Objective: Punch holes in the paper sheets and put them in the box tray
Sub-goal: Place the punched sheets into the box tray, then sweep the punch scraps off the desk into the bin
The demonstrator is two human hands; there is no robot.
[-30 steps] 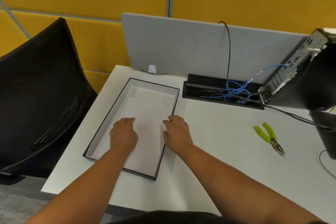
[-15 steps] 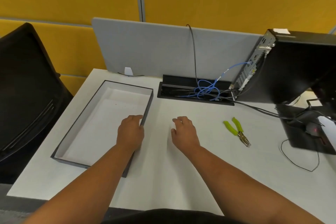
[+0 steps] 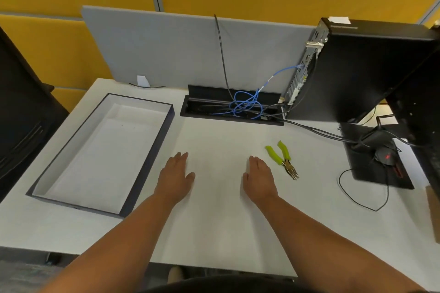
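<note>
A shallow black box tray (image 3: 152,147) with a white inside lies at the left of the white desk. White paper (image 3: 102,150) lies flat in it. My left hand (image 3: 175,177) rests flat on the desk just right of the tray, fingers out, holding nothing. My right hand (image 3: 259,178) lies flat a little further right, also with nothing in it. A hole punch plier (image 3: 283,158) with lime-green handles lies on the desk just right of my right hand, not touched.
A black cable well (image 3: 231,108) with blue and black wires sits at the back of the desk in front of a grey divider panel (image 3: 185,47). A black computer case (image 3: 362,71), a mouse (image 3: 384,156) and a black pad (image 3: 378,164) stand right. A black chair (image 3: 21,112) is left.
Both hands have left the tray and moved right onto the bare desk, now lying flat. The view has swung right, showing the computer and mouse.
</note>
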